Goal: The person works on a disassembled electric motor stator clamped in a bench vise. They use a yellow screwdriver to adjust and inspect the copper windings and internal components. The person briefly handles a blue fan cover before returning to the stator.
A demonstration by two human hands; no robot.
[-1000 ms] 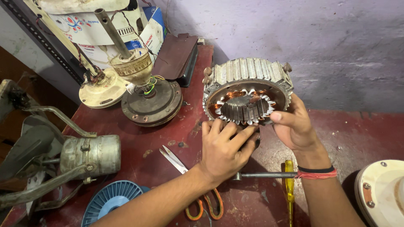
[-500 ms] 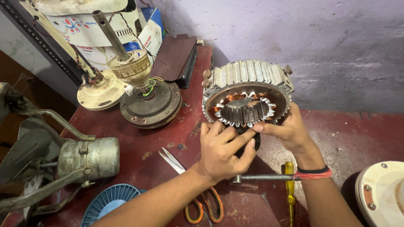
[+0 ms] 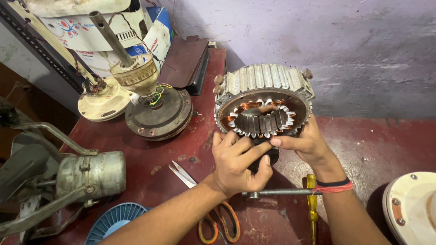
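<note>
A round metal fan motor housing [image 3: 263, 81] with ribbed sides stands tilted on the dark red bench, its open face toward me. Copper windings and a toothed steel core [image 3: 261, 121] show inside. My left hand [image 3: 238, 163] cups the housing's lower edge from the left. My right hand [image 3: 306, 143] grips that lower rim from the right, its thumb reaching over to touch my left fingers. A dark part is held between both hands and mostly hidden.
A spanner [image 3: 281, 193] and a yellow-handled screwdriver [image 3: 312, 208] lie under my right wrist. Orange-handled scissors [image 3: 204, 199] lie under my left forearm. A fan motor with a shaft [image 3: 154, 109] stands at the left, a grey motor [image 3: 88, 174] nearer, a white housing [image 3: 411, 204] at the right edge.
My right hand has slid from the housing's right side to its lower rim, meeting my left fingers. The housing has tilted slightly more toward me.
</note>
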